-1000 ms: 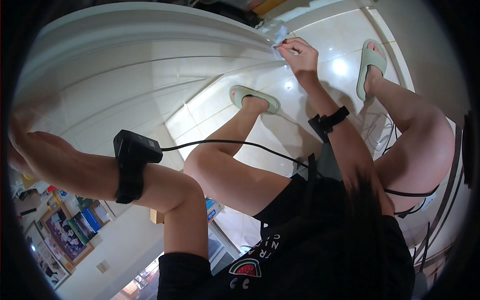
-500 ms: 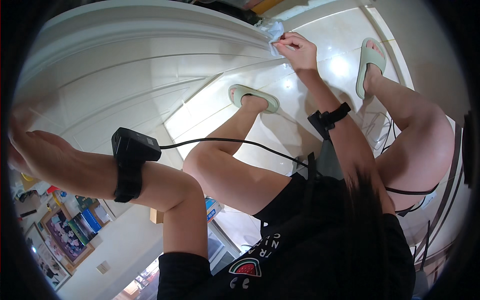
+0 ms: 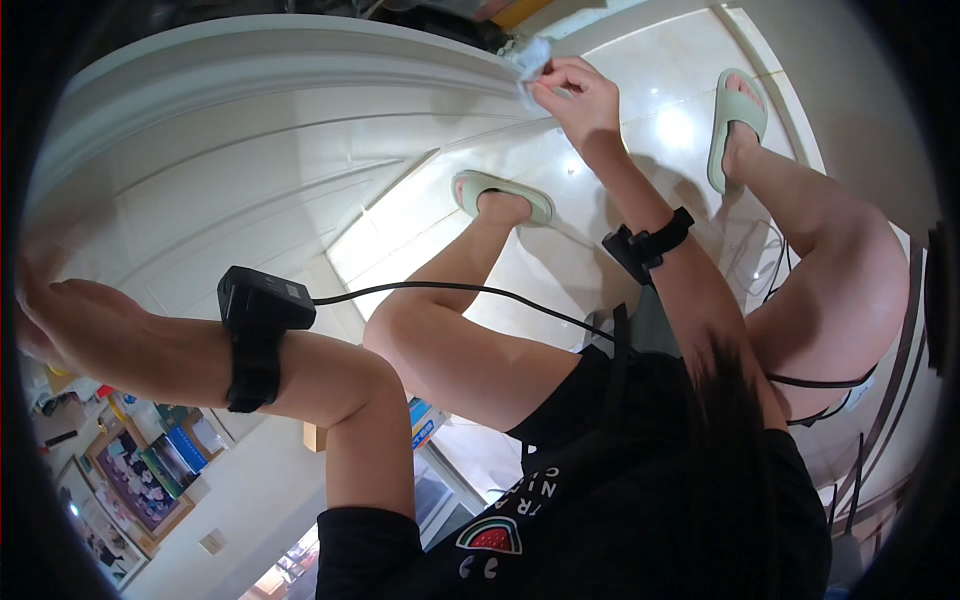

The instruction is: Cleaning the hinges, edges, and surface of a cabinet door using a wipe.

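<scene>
Between the fingertips of my right hand (image 3: 583, 100) is a thin, crumpled pale blue cloth (image 3: 534, 60). It touches, or lies very close to, the right end of a white panelled door or furniture front (image 3: 270, 140). My left hand (image 3: 75, 310) is at the far left, beside the lower left of that white front. The dark rim of the picture hides most of its fingers, so their grip does not show, nor whether they touch the panel. Black straps with small devices circle both forearms, and a black box (image 3: 265, 298) rides on the left one.
A black cable (image 3: 450, 287) runs from the left forearm box across my knee to my waist. My feet in green slippers (image 3: 503, 197) stand apart on pale floor tiles (image 3: 590, 230). Framed pictures (image 3: 140, 470) and books are at lower left. Dark items lie beyond the panel's top edge.
My right hand and the cloth have moved slightly left and away from me, along the panel's end. My left arm has shifted only a little.
</scene>
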The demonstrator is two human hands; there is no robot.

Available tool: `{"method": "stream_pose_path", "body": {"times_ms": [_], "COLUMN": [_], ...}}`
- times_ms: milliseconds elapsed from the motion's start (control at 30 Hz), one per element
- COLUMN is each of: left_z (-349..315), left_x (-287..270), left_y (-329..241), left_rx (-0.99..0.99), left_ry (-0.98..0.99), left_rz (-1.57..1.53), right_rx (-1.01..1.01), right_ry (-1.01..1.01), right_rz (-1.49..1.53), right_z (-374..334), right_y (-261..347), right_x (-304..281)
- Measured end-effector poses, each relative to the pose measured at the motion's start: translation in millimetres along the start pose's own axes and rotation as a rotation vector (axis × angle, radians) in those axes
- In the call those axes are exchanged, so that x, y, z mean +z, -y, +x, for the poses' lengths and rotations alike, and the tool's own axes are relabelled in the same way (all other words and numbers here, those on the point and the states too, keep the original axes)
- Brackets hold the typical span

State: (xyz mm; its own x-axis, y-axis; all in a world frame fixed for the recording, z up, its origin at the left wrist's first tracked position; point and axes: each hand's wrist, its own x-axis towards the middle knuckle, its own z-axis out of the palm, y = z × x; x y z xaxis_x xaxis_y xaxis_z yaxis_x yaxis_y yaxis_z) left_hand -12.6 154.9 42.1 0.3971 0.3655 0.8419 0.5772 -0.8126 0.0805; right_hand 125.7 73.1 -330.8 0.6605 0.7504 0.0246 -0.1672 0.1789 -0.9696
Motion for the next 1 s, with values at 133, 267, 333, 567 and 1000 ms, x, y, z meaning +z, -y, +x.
{"method": "stream_pose_path", "body": {"times_ms": [133, 267, 333, 567, 1000], "left_z": [-4.9, 1.2, -12.7, -6.8, 4.5], "left_x": [-19.1, -20.9, 1.6, -2.2, -14.3], "left_y": [15.2, 19.1, -6.8, -4.6, -6.4], "left_rx": [-0.005, 0.068, -0.098, -0.107, -0.126], "left_ry": [0.026, -0.005, -0.124, -0.019, 0.041], "left_rz": [0.026, 0.047, 0.105, 0.042, -0.128], "right_rx": [-0.262, -0.403, -0.438, -0.206, -0.933], "right_ry": [0.021, 0.012, -0.021, -0.041, -0.083], "right_rz": [0.035, 0.026, -0.067, -0.111, 0.120], "right_z": [1.0, 7.8, 7.6, -7.7, 31.0], "right_y": [70.9, 95.4, 82.7, 29.7, 268.5], "right_x": [20.9, 31.0, 20.7, -3.0, 85.4]}}
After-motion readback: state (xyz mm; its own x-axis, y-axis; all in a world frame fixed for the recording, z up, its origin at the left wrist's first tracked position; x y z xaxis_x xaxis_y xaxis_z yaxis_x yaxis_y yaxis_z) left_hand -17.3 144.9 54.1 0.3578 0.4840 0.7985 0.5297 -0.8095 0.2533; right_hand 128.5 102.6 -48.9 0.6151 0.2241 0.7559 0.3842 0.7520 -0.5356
